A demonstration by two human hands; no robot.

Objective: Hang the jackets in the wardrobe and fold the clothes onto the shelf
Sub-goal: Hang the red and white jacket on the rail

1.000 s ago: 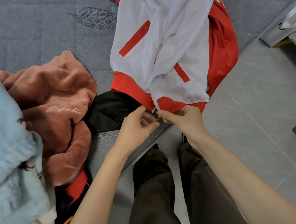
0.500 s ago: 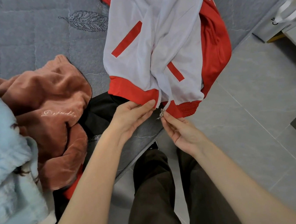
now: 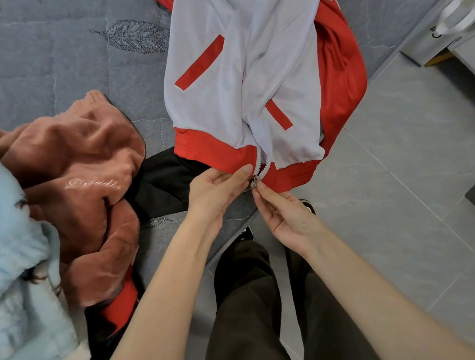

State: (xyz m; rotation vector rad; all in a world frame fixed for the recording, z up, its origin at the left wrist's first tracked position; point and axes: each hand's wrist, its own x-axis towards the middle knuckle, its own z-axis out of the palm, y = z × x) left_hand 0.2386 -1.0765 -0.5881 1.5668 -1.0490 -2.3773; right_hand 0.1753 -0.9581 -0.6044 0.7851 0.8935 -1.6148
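Note:
A white and red zip jacket [image 3: 228, 72] lies on the grey quilted bed [image 3: 41, 53], its red hem hanging at the bed's edge. My left hand [image 3: 217, 190] pinches the left side of the red hem beside the zip. My right hand [image 3: 281, 213] holds the bottom of the zip with fingertips at the metal slider [image 3: 255, 181]. The zip is open above the hem.
A rust-pink fleece garment [image 3: 83, 178] and a light blue fluffy one [image 3: 7, 262] are piled on the left, over a black garment [image 3: 166, 184]. Grey tiled floor [image 3: 391, 178] is on the right, with a white bag [image 3: 459, 15] at upper right. My legs stand below.
My hands shifted from gripping the hem together to the left hand flat on the hem and the right hand's fingertips at the zip slider. The jacket hem moved slightly up and left.

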